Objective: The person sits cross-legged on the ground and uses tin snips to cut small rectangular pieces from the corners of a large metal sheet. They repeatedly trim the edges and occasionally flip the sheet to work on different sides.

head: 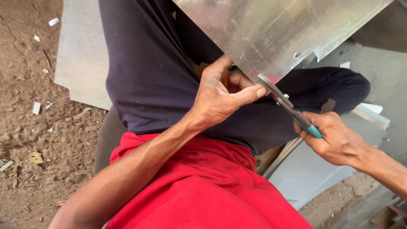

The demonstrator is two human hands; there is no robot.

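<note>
Cutting into the lower edge of the shiny metal sheet [271, 34], the tin snips [282, 101] have their blades at its edge, above your dark-trousered lap. Your right hand [335, 138] is wrapped tight around the teal handles. Your left hand [220, 95] pinches the sheet's edge just beside the blades, thumb stretched along it. More grey sheets [82, 59] lie on the dirt ground [34, 140] around you.
</note>
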